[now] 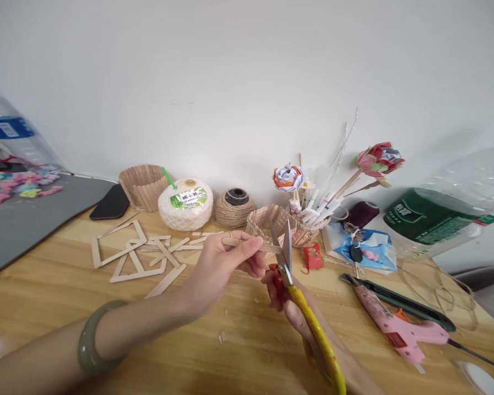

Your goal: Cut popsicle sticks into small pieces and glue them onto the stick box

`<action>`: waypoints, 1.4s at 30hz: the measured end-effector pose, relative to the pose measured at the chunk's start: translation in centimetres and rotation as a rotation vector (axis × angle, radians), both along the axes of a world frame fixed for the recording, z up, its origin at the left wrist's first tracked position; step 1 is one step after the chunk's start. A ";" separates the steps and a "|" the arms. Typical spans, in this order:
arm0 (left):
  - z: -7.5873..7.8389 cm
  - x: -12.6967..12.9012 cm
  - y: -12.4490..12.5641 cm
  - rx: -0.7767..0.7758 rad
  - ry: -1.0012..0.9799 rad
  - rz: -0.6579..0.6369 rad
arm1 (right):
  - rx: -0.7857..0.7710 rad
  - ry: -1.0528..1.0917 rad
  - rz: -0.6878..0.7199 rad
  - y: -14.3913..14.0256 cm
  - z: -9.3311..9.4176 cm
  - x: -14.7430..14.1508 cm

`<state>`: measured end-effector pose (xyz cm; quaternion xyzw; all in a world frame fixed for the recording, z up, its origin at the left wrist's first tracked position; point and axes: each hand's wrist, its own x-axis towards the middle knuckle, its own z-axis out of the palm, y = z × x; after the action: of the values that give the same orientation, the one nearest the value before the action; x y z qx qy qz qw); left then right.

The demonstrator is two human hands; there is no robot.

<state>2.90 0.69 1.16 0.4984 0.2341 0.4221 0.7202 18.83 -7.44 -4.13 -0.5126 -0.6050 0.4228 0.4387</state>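
Note:
My left hand (226,262) pinches a wooden craft stick (247,244) and holds it level above the table. My right hand (290,310) grips scissors (296,285) with red and yellow handles. Their blades stand apart around the stick's right end. A green bangle (91,340) sits on my left wrist. Small wood chips (222,336) lie on the wooden table (66,291) below my hands.
Loose sticks and glued stick frames (127,253) lie at the left. Behind stand a stick basket (143,186), a white coconut drink (185,204), a twine ball (234,208) and a pen holder with paper flowers (300,219). A pink glue gun (403,329) and a utility knife (399,303) lie to the right.

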 end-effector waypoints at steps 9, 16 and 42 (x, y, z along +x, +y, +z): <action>0.3 -0.2 0.6 0.011 -0.010 -0.057 | -0.067 -0.042 -0.003 -0.6 1.6 0.0; 0.5 -0.5 0.9 0.113 0.038 -0.023 | -0.108 -0.045 0.049 -0.5 1.9 0.0; 1.0 -0.7 1.2 0.244 0.133 0.028 | -0.104 -0.164 0.006 -0.6 1.7 0.1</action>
<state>2.15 1.90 2.17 0.6057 0.2351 0.4236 0.6312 18.95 -8.08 -2.44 -0.5659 -0.6175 0.4116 0.3592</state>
